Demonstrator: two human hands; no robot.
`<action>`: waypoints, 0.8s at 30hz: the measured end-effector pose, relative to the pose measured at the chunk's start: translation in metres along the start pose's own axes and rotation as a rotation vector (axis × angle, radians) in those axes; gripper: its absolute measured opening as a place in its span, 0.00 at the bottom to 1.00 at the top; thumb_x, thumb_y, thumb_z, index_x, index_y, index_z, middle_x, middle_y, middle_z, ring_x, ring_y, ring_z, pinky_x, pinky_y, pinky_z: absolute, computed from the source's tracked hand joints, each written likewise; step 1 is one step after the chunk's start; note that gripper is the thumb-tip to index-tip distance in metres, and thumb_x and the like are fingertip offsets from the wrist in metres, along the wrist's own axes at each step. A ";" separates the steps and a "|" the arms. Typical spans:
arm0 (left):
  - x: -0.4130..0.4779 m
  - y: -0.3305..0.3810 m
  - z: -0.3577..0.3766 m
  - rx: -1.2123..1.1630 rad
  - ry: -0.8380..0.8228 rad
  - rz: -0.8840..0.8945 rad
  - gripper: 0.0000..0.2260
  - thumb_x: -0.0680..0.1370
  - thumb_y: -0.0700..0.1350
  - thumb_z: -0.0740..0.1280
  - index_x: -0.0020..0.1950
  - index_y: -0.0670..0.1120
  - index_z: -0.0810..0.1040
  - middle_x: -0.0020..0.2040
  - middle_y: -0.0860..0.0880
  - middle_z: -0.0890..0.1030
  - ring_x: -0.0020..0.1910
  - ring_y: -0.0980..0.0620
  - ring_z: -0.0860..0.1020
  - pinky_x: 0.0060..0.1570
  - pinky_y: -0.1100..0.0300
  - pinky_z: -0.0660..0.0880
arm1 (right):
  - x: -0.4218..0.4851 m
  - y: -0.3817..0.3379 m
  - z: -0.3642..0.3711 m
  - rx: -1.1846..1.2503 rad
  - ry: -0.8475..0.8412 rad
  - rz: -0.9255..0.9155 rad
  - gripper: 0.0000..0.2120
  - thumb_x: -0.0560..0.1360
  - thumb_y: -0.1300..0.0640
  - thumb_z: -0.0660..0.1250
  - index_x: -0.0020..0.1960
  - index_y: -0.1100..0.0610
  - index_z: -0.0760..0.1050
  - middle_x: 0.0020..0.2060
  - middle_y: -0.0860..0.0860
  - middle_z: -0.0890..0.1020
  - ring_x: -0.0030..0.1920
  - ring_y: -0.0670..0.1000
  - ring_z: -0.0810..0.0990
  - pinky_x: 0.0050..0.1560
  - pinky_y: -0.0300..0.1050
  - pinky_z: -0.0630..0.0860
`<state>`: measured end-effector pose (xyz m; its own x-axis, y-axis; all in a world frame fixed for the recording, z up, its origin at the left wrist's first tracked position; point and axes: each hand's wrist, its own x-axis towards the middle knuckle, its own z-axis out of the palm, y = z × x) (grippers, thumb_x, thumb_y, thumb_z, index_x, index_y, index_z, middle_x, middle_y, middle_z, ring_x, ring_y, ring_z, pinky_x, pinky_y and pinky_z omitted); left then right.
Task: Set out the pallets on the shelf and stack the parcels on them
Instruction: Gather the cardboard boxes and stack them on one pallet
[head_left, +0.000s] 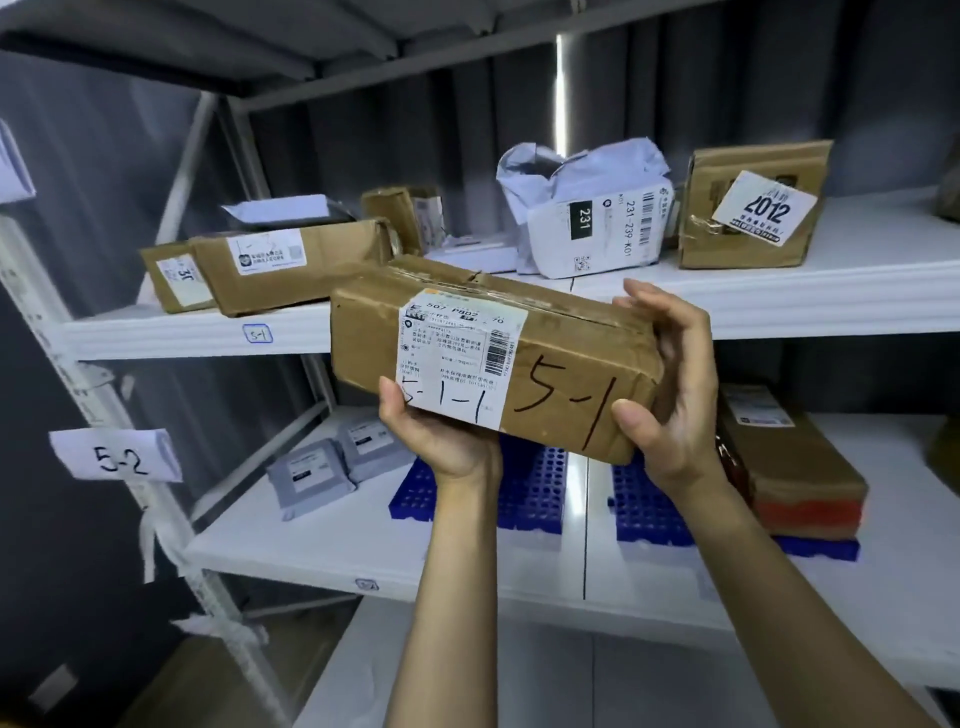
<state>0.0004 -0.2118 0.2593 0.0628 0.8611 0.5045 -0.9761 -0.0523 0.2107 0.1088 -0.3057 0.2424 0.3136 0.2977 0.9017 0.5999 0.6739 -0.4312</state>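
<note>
Parcel gripped by left hand, right hand, before shelf.

Left hand, right hand, both curled.

carton hides part of the blue pallets

"5-1" was handwritten on the held cardboard parcel and "5-1-1" on its shipping label, "5-1" was marked on an edge tag of the upper shelf, "5-2" on a paper tag, "231-239-K01" on a white bag, and "2012" on a sticker.
</note>
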 end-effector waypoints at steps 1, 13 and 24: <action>-0.004 0.003 -0.011 0.009 -0.013 -0.009 0.27 0.80 0.54 0.45 0.51 0.50 0.85 0.50 0.51 0.84 0.51 0.52 0.81 0.47 0.60 0.78 | -0.006 0.001 0.002 -0.015 0.018 0.047 0.37 0.66 0.45 0.67 0.65 0.69 0.65 0.63 0.66 0.71 0.63 0.57 0.74 0.60 0.44 0.73; -0.040 0.035 -0.145 0.686 0.089 -0.404 0.27 0.70 0.68 0.63 0.63 0.55 0.72 0.60 0.52 0.78 0.62 0.52 0.75 0.62 0.53 0.72 | -0.093 0.006 0.016 -0.021 0.268 0.812 0.12 0.73 0.42 0.63 0.44 0.48 0.79 0.42 0.46 0.83 0.50 0.53 0.80 0.51 0.51 0.76; -0.049 0.036 -0.180 1.090 -0.120 -0.809 0.13 0.76 0.64 0.56 0.51 0.60 0.75 0.51 0.59 0.79 0.52 0.58 0.78 0.50 0.54 0.78 | -0.130 0.018 0.022 -0.055 0.530 1.215 0.27 0.75 0.31 0.52 0.50 0.48 0.82 0.43 0.49 0.86 0.48 0.50 0.84 0.48 0.47 0.78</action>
<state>-0.0752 -0.1651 0.0911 0.6060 0.7953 -0.0176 -0.0032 0.0245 0.9997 0.0623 -0.3178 0.1182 0.9083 0.3813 -0.1718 -0.2392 0.1365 -0.9613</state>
